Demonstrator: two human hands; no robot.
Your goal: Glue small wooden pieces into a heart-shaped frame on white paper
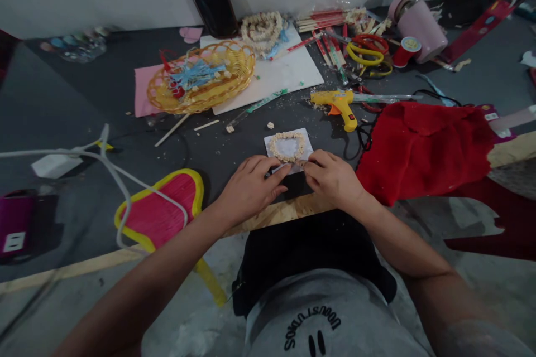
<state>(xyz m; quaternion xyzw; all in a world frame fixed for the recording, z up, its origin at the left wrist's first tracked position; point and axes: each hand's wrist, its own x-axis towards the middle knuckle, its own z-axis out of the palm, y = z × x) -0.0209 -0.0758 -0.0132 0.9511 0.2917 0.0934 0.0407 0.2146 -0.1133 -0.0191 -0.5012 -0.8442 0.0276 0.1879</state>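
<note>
A ring of small pale, chunky pieces (274,148) lies on a small white paper square (309,138) near the table's front edge. My left hand (251,185) rests at the paper's lower left, its fingers apart and the thumb reaching to the ring's near side. At the lower right, my right hand (330,179) has its fingers curled and pinched against the ring's near edge. Whatever is between those fingertips is too small to make out. One loose pale piece (270,125) sits just beyond the paper.
A yellow glue gun (345,107) lies right of the paper, near a red cloth (431,148). Behind are a yellow basket (237,86), scissors (366,56), a thread spool (406,53) and a pink bottle (421,28). A pink-and-yellow fan (163,206) and a white cable (115,170) lie left.
</note>
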